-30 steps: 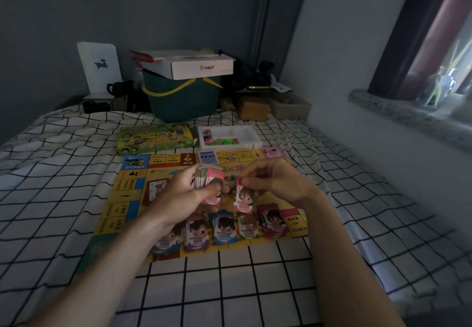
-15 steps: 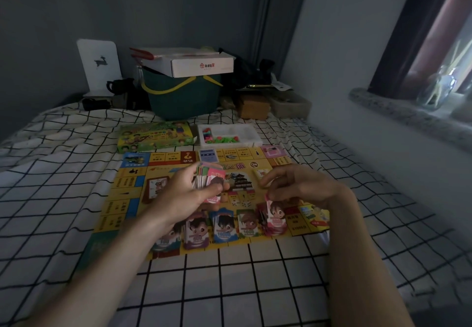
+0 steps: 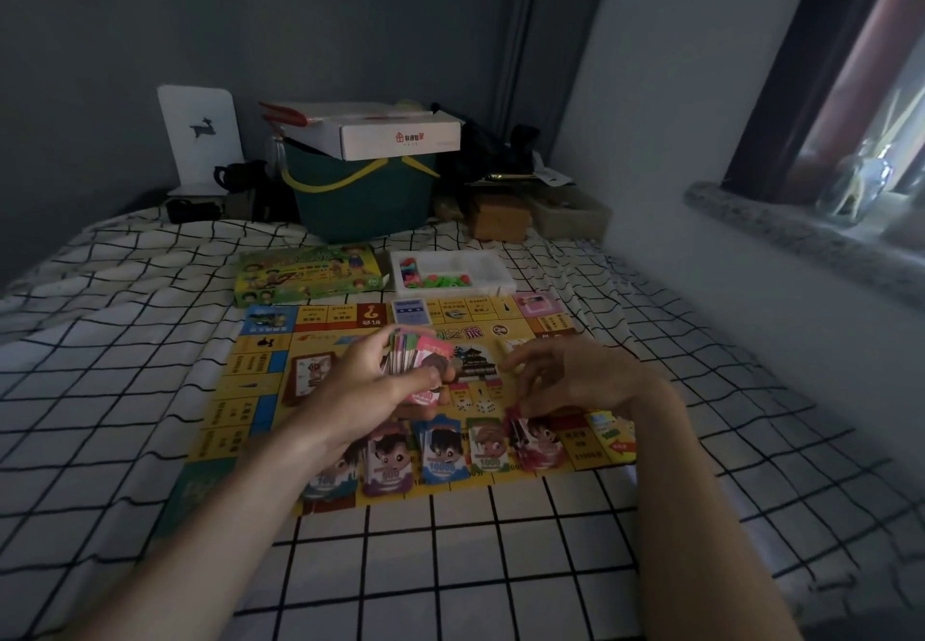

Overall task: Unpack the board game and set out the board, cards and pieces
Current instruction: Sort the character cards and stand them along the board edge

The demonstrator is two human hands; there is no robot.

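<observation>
The left hand [image 3: 373, 382] holds a thick stack of cards [image 3: 410, 355] above the middle of the game board [image 3: 260, 375]. Its fingers are curled around the stack, and the thumb lies on the pink card on top. The right hand [image 3: 575, 380] is low over the near right part of the board, with its fingers bent down to a red pile of cards [image 3: 533, 440]. The fingertips look like they touch the top of that pile, but the picture is too blurry to tell if they pinch a card. The red pile is the last in a row of small piles along the near edge of the board. Next to it are a green pile [image 3: 488, 442], a blue pile [image 3: 443, 447] and a purple pile [image 3: 388, 457], each with a cartoon face on top. One more pile is mostly hidden under the left wrist. The yellow board lies flat on a bed sheet [image 3: 450, 555] with black lines in squares. Just past the far edge of the board lie the green game box [image 3: 308, 275] and a white tray [image 3: 453, 272] with small pink and green pieces in it. Further back by the wall stand a dark green basket [image 3: 360, 199] with a white carton [image 3: 370, 132] on top.
</observation>
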